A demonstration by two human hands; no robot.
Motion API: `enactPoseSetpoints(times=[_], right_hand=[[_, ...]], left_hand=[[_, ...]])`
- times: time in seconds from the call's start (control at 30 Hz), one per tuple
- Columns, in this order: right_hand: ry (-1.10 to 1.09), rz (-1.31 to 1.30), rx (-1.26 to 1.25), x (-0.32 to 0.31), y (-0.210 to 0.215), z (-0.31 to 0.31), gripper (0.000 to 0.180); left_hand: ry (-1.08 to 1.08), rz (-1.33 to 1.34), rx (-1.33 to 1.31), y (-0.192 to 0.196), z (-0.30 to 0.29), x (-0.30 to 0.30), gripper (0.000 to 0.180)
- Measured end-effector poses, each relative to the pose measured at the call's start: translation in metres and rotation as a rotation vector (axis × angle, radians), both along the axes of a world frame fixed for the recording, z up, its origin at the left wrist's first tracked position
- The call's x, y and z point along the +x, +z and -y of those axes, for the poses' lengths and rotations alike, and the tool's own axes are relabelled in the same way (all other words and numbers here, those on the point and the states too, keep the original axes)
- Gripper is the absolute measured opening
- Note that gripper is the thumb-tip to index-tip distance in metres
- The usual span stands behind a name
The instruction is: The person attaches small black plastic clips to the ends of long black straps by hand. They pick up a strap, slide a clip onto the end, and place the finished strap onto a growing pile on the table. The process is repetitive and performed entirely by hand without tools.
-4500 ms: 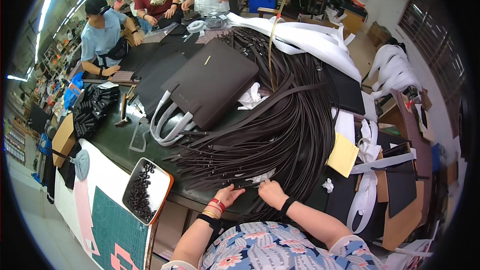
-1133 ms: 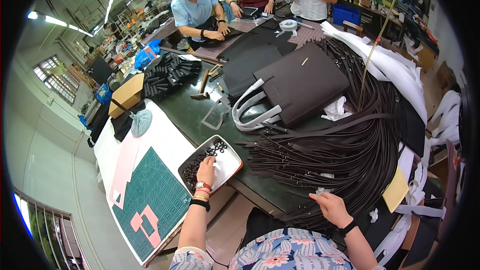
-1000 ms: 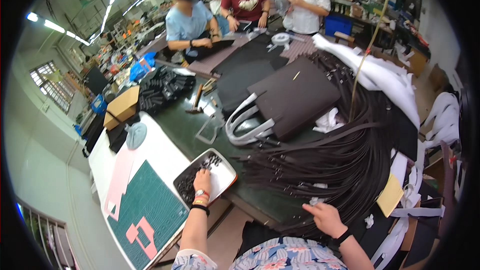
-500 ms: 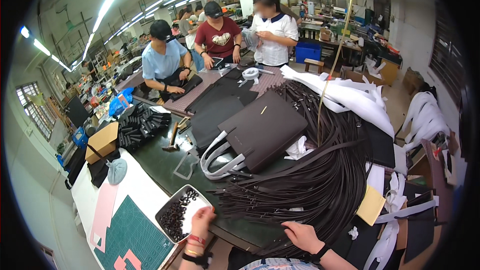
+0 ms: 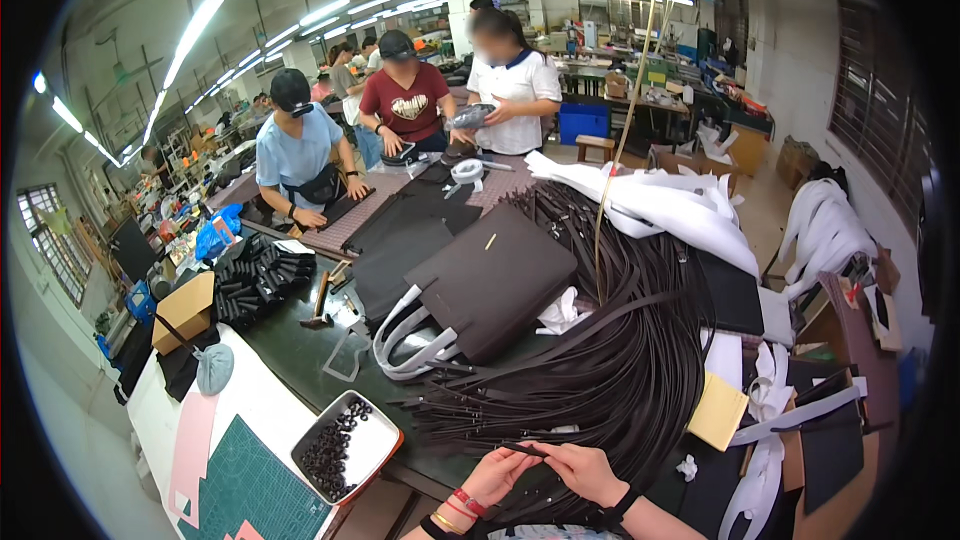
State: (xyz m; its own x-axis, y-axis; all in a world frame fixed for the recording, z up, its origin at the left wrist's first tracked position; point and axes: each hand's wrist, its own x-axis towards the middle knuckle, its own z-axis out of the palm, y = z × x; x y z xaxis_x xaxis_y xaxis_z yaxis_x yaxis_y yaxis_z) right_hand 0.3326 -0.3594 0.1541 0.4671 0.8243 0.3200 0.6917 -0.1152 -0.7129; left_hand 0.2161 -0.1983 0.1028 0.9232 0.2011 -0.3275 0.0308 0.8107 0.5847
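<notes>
Head view, lower edge: both of the person's hands meet over the near side of the worktop (image 5: 290,350). Left hand (image 5: 497,475), with red and gold bracelets at the wrist, and right hand (image 5: 583,470), with a black wristband, each have a grip pinched on the same thin dark strap (image 5: 522,450), which runs level between their fingertips. That strap lies at the near fringe of a big heap of dark straps (image 5: 620,370) fanning across the worktop toward the right.

Just left of the hands sits a white tray with an orange rim (image 5: 385,438), holding small dark rings. Left of it lies a green cutting mat (image 5: 245,490).

Farther in, a dark brown handbag (image 5: 490,280) rests flat, its white handles (image 5: 400,335) curling toward the tray. A yellow pad (image 5: 716,412) lies at the right, among dark panels and white strips. Beyond the straps, white sheet material (image 5: 660,205) is piled.

At the far end, three people stand at the worktop.
</notes>
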Motion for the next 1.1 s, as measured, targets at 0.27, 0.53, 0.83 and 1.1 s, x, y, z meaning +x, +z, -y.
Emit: enactPoseSetpoints(times=[0.27, 0.53, 0.83, 1.1], right_hand=[[0.053, 0.170, -0.042, 0.003, 0.009, -0.005, 0.030], [0.021, -0.208, -0.156, 0.018, 0.029, 0.009, 0.021], [0.091, -0.262, -0.323, 0.020, 0.027, 0.011, 0.029], [0.191, -0.181, -0.296, 0.014, 0.023, 0.008, 0.026]], left_hand=[[0.012, 0.029, -0.054, -0.005, -0.007, -0.010, 0.036], [0.045, 0.121, -0.117, -0.006, -0.019, -0.014, 0.029], [-0.047, 0.112, 0.239, 0.000, -0.018, -0.014, 0.025], [-0.115, 0.025, 0.110, 0.001, 0.009, -0.018, 0.028]])
